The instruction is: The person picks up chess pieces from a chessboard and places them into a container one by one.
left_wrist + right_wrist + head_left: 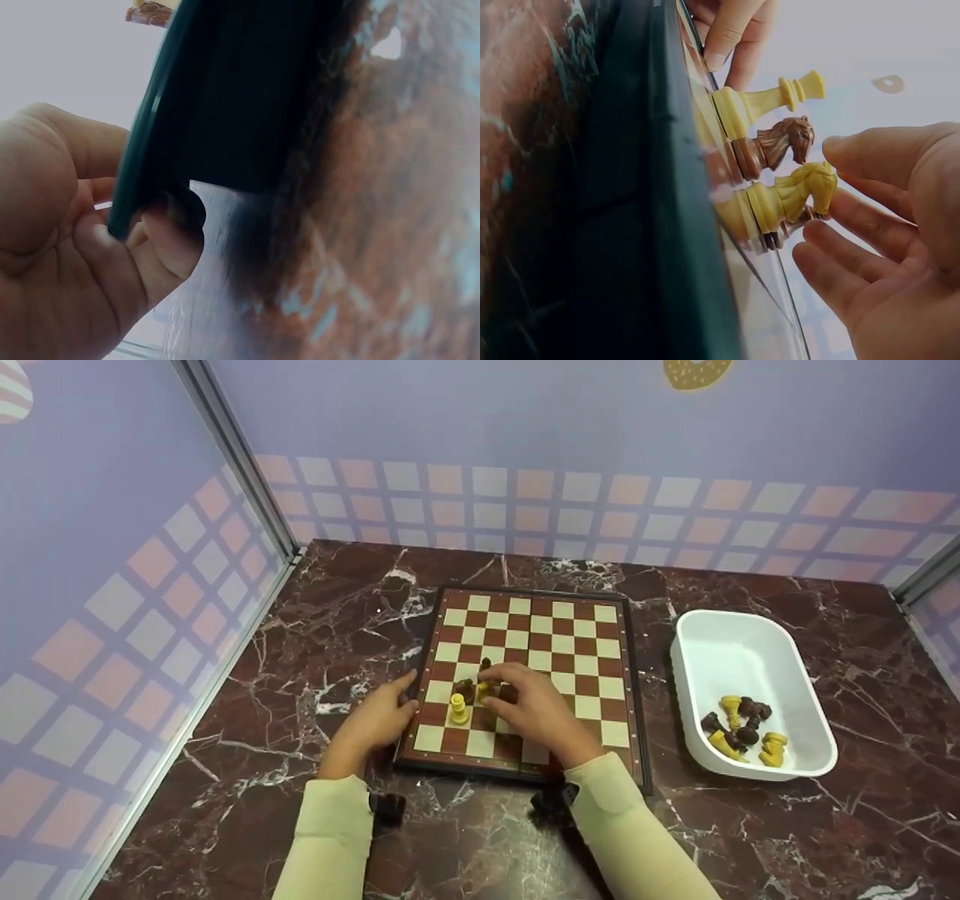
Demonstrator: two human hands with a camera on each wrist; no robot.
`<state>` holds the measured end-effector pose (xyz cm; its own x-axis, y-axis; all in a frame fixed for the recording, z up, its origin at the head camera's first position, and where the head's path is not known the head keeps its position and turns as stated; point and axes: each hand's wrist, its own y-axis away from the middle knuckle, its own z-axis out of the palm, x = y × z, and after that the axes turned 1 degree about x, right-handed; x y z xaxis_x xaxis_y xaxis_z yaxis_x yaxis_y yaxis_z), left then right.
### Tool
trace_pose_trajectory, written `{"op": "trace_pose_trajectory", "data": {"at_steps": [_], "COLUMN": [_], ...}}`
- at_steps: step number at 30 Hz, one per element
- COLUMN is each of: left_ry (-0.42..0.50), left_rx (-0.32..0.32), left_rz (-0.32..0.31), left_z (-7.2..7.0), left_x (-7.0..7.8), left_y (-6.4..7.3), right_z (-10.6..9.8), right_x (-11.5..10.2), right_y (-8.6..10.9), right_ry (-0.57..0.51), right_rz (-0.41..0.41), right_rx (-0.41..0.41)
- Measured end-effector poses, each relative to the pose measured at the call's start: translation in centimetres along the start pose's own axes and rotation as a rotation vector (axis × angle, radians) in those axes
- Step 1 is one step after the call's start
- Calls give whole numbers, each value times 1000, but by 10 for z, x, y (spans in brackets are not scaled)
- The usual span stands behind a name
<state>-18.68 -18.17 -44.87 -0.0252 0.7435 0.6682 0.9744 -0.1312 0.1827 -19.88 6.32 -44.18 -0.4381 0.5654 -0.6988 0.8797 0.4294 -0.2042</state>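
Observation:
My left hand (pixel 377 715) grips the left edge of the chessboard (pixel 598 709), its thumb over the rim and its fingers curled at the side. My right hand (pixel 536 706) is over the board, thumb and fingertips parted around the head of a yellow knight (pixel 776 199). That knight stands on the board; whether a fingertip touches it is hard to tell. Beside it stand a brown knight (pixel 776 148) and a tall yellow piece with a flared top, likely a queen (pixel 459 709). Another dark piece (pixel 486 663) stands just behind, and one more is partly hidden by the right hand.
A white plastic tub (pixel 739 637) stands right of the board, with several yellow and dark chess pieces (pixel 742 727) lying in its near end. The marbled tabletop (pixel 315 645) is bounded by a patterned back wall (pixel 525 495) and a left side panel.

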Motion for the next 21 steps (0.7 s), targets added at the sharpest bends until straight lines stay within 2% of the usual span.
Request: {"op": "trace_pose_trajectory", "data": {"at_steps": [5,11,21], "left_ry": [1,-12,-12], "left_rx": [-25,11,5], "left_rz": [-14,0,-8], "left_z": [0,0,-1], "left_x": [0,2,0], "left_y": [1,0,0], "right_z": [4,8,12], "right_x": [1,3,5], "right_y": [-1,-3,-4], "right_ry": [-16,-17,-44], "right_rz": [22,44,43], "right_rx": [38,109,146]}}
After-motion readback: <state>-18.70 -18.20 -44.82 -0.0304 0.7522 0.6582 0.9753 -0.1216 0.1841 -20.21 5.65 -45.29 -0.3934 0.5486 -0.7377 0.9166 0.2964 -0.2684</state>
